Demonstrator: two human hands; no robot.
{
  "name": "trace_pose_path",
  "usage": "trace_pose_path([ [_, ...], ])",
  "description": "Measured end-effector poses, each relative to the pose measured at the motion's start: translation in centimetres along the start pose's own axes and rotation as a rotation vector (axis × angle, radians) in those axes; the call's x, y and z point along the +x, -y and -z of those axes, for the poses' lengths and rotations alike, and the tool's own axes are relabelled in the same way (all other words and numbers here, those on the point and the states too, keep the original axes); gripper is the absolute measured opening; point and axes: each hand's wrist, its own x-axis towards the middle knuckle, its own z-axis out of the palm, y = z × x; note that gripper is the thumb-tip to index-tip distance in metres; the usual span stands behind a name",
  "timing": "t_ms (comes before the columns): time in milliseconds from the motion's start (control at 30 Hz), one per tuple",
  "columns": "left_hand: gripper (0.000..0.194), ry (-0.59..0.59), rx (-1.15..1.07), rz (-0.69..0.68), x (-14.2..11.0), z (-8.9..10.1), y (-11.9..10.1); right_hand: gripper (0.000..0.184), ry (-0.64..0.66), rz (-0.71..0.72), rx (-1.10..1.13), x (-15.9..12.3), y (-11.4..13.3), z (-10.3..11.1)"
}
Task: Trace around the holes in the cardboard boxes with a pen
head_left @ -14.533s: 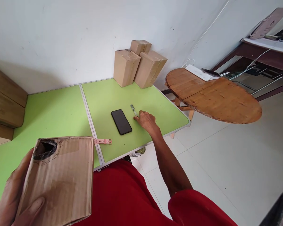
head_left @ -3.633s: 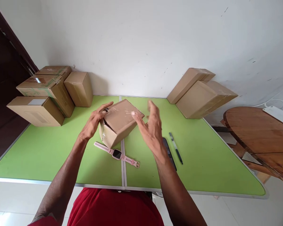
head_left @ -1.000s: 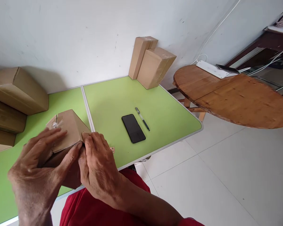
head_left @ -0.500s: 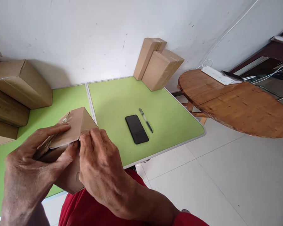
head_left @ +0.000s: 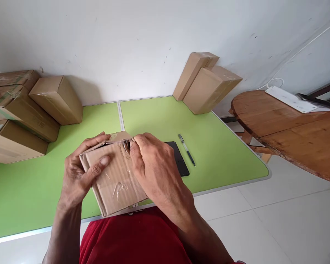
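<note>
A small cardboard box (head_left: 112,179) is held tilted above the table's front edge, with clear tape on the side facing me. My left hand (head_left: 84,168) grips its left side, thumb on the facing side and fingers over the top edge. At the top right corner, the fingers of my right hand (head_left: 156,168) pinch the torn cardboard rim beside a dark gap. What lies inside the box cannot be seen. Behind my right hand lies a black phone (head_left: 181,161), partly covered by it, and a pen (head_left: 186,149) rests just right of the phone.
The green table (head_left: 225,154) stands against the wall. Several cardboard boxes (head_left: 30,110) are grouped at its left, and two more (head_left: 209,90) stand at the back right. A wooden table (head_left: 288,135) on the right carries a white power strip (head_left: 290,99).
The box has turned so a taped side now faces me. My view has shifted left, showing more of the left boxes. The right hand still pinches the box's edge.
</note>
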Motion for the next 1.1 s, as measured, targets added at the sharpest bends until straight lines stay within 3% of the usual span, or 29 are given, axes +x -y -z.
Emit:
trace_pose_path([
  [100,0.035,-0.055,-0.068,0.082,1.2,-0.2,0.9,0.043,0.081,-0.031,0.228,0.0,-2.1,0.8],
  [167,0.033,-0.067,-0.070,0.101,1.9,-0.1,1.0,0.049,0.067,-0.119,0.269,-0.2,-5.2,1.9],
  [267,0.029,-0.057,-0.105,0.096,2.4,0.0,0.8,0.034,0.001,-0.429,-0.104,-1.2,-11.9,3.8],
  [333,0.026,-0.071,-0.112,0.097,2.4,-0.1,0.6,0.021,0.196,-0.703,-0.422,-2.6,-16.4,4.6],
  [400,0.024,-0.095,-0.096,0.111,2.3,-0.2,0.5,0.013,0.311,-0.832,-0.505,-4.2,-20.0,4.8],
  [500,0.022,-0.099,-0.048,0.131,2.1,-0.3,0.4,0.018,0.368,-0.903,-0.496,-6.2,-22.9,4.4],
  [800,0.023,-0.070,-0.058,0.099,1.5,-0.8,0.3,0.038,0.350,-0.883,-0.303,-6.5,-23.8,3.1],
  [933,0.022,-0.025,-0.104,0.092,1.3,-0.9,0.2,0.040,0.260,-0.861,-0.194,-5.8,-23.1,3.7],
  [1000,0.023,-0.005,-0.105,0.101,1.3,-0.8,0.1,0.028,0.104,-0.819,-0.038,-4.8,-21.4,4.3],
  [1100,0.023,-0.003,-0.111,0.108,1.3,-0.7,0.0,0.026,-0.230,-0.555,0.601,-2.8,-16.1,4.7],
])
